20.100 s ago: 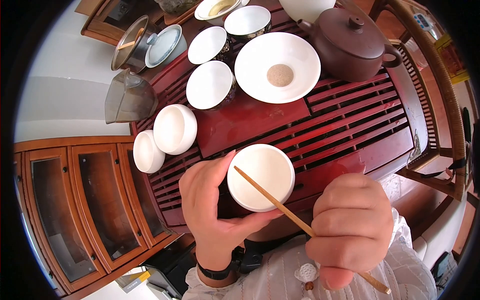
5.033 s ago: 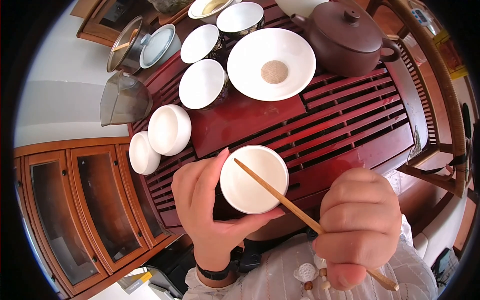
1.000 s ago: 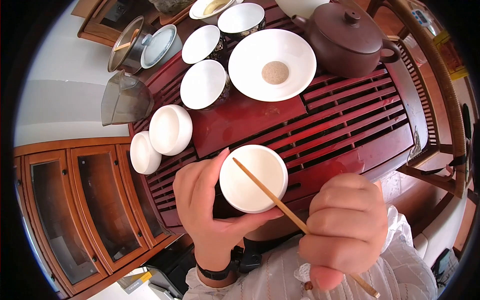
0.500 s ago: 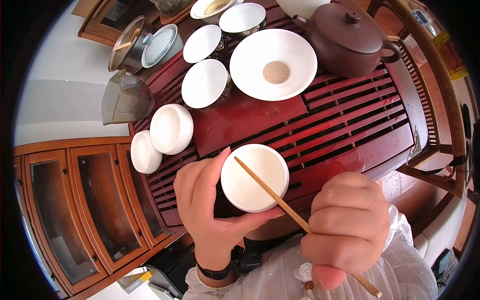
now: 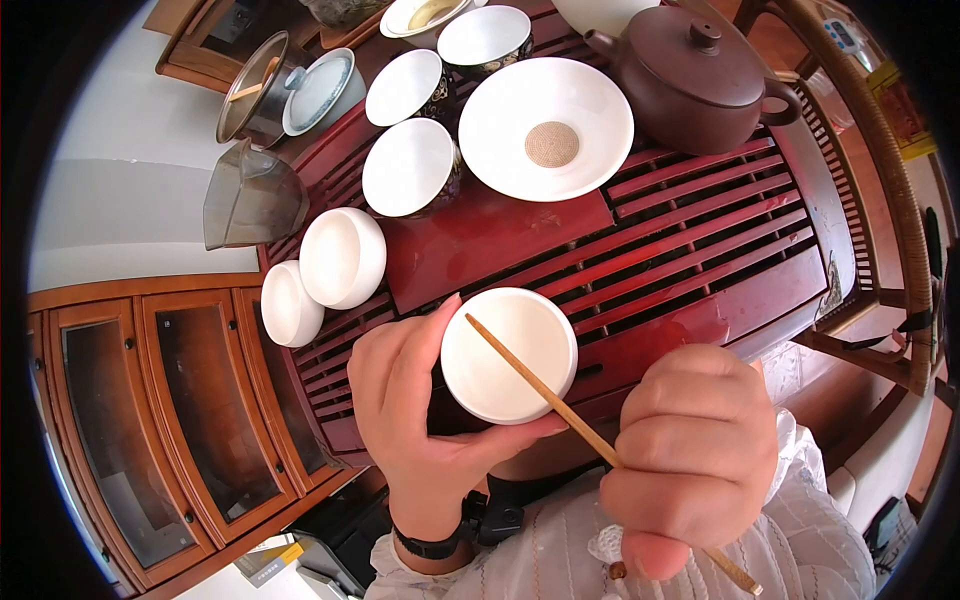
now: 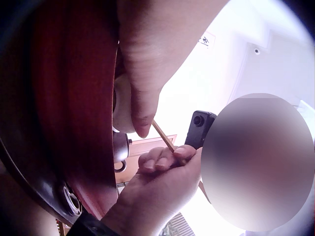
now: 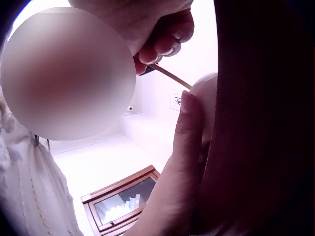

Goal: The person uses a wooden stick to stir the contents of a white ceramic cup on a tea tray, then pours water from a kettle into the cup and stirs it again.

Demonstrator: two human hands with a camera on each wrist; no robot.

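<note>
In the head view my left hand [image 5: 402, 405] holds a small white cup [image 5: 500, 385] near the table's front edge, thumb and fingers spread round its side. The cup's mouth faces up and its inside looks plain white. My right hand [image 5: 695, 455] grips a slim wooden stick [image 5: 585, 428] in a fist, thumb low. The stick slants across the cup's mouth, its narrow tip near the far left rim, its other end sticking out below the fist. From the left wrist, the stick [image 6: 163, 135] runs from the curled right fingers toward the cup [image 6: 123, 105].
A slatted red tea tray [image 5: 470, 250] bears a wide white bowl [image 5: 490, 130] with a tan disc at its bottom, a brown teapot [image 5: 690, 85] and several cups. Two white cups [image 5: 343, 258] stand at left beside a glass pitcher [image 5: 255, 200]. A cane chair [image 5: 900, 200] stands at right.
Both hands keep the same grips throughout. Since five seconds ago my right fist has shifted slightly left with the stick; in the last second there is only slight movement.
</note>
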